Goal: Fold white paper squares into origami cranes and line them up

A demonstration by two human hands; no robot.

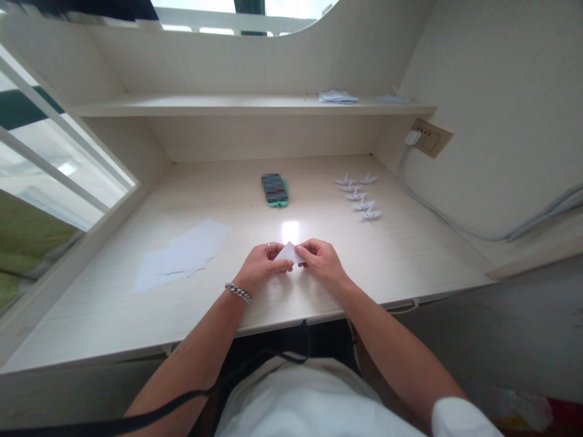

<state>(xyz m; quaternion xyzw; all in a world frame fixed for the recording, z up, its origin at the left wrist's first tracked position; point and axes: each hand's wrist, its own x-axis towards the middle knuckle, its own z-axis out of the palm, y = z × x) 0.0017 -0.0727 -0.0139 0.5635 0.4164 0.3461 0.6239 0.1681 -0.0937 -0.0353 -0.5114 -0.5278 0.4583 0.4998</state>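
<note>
Between my two hands is a small folded piece of white paper (288, 252), its pointed corner turned away from me. My left hand (263, 264), with a ring and a chain bracelet, pinches its left side. On the right side, the thumb and fingers of my right hand (319, 260) grip the paper too. Both hands are just above or on the desk (255, 309) near its front edge; the exact gap cannot be made out. Several folded paper cranes (364, 205) stand in a cluster at the right, beyond my right hand.
Loose white paper sheets (195, 243) overlap on the left. A phone with a green edge (276, 192), its screen blurred, lies ahead of my hands. More paper (337, 97) rests on the shelf (237, 109). A cable (437, 212) runs from the wall socket (432, 138).
</note>
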